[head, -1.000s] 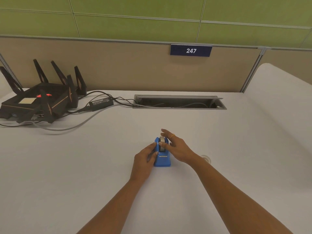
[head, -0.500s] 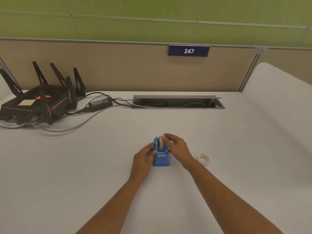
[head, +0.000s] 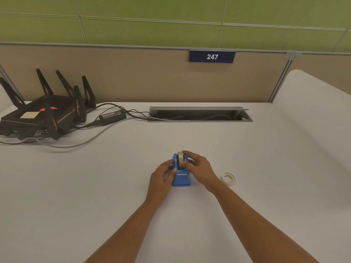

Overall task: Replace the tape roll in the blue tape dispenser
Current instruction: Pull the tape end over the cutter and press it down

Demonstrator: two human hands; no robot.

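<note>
Blue dispenser (head: 181, 179) against left hand (head: 161, 177)

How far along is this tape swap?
About midway, it seems. A tape ring lies on the table, right of the dispenser. The left hand steadies the dispenser; the right hand pinches a roll sitting in its cradle. Pressing it home and threading tape look left.

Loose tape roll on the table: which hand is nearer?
Right. The right hand pinches the mounted roll in the blue tape dispenser, apart from the loose tape roll beside its wrist; the left hand holds the dispenser's opposite side.
</note>
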